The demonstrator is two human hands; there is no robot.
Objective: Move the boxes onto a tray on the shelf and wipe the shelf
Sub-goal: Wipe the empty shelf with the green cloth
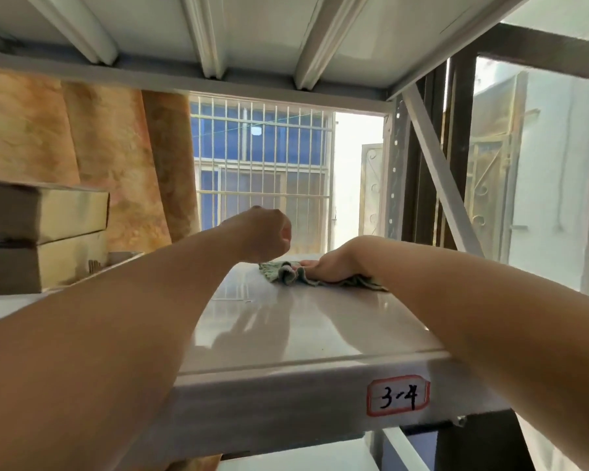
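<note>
At the far edge of the grey metal shelf (286, 328), close to the barred window (259, 158), the person's right hand (334, 263) sits on a bunched green cloth (286, 271). Its fingers are curled down over the folds and press them against the shelf surface. That hold suits wiping: the cloth is gathered under the palm, so I judge it can be dragged across the glossy top without slipping loose.

The left hand (266, 232) hangs in the air just left of the cloth, clear of the shelf. It is closed into a loose fist with nothing visible inside it, and it seems simply to be kept out of the cloth's way.

Two cardboard boxes (48, 212) stand stacked one on the other at the shelf's left end, well apart from both hands. This leaves the middle and right of the surface bare for the cloth, which is likely why they are crowded to that side. I cannot tell whether a tray lies beneath them, because the left forearm and the shelf's edge hide their base.

A red-bordered label (398, 396) reading 3-4 is stuck to the shelf's front rail. As I read it, the wiping step is in hand.
</note>
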